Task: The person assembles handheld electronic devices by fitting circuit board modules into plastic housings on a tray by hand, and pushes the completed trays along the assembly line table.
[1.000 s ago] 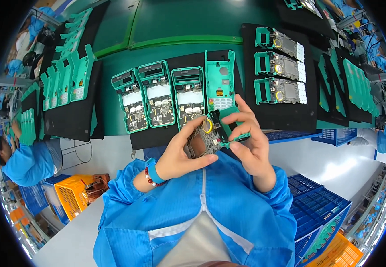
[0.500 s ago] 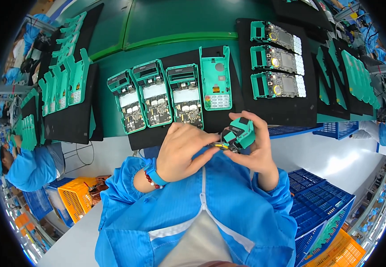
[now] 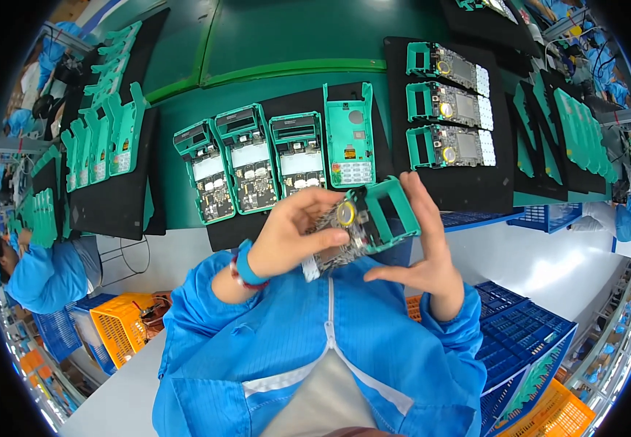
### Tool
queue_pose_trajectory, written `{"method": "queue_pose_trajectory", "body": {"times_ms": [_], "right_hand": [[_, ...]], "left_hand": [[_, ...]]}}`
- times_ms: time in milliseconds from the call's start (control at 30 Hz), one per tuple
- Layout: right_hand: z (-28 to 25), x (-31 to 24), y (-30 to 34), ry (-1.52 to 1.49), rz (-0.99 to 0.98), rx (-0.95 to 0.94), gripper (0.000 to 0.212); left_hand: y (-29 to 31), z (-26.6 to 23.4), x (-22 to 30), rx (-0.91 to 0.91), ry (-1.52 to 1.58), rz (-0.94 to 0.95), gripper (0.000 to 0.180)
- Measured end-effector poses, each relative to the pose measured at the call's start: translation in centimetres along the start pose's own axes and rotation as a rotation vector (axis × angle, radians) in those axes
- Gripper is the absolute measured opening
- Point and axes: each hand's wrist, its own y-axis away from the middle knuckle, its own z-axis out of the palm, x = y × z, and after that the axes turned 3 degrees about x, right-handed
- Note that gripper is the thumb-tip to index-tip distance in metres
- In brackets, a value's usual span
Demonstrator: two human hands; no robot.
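Between both hands, just below the worktop (image 3: 294,44) edge, a teal-framed circuit assembly (image 3: 363,222) is held, its long axis running from 8 to 2 o'clock. The left hand (image 3: 297,229) is closed on its lower end; the right hand (image 3: 425,251) supports the upper end, fingers extended.

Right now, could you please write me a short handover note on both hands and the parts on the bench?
Left hand: fingers pinch the circuit board with a round gold cell, seated in the green frame.
Right hand: open palm steadies that frame from the right side, held above the lap.
On the black mat: three green units with boards and one green housing with a keypad.
Farther right: three board assemblies lie in a column.
Done: board sits in the frame.
Left: whether it is fully seated cannot be told.
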Motion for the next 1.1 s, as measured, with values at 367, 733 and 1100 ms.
{"method": "queue_pose_trajectory", "body": {"times_ms": [367,733,1100], "right_hand": [[-3.2,0.0,-5.9,0.037,0.126,0.217,0.054],[-3.2,2.7,-11.3,0.617,0.010,-0.033,0.049],[-2.1,3.3,-14.4,0.751,-0.131,-0.219,0.050]], "left_hand": [[-3.6,-1.3,-3.4,0.241,-1.654,0.673,0.037],[-1.3,-2.3,-6.6,0.252,-1.478,0.913,0.027],[-1.3,-2.7,-7.1,0.268,-1.518,0.968,0.021]]}}
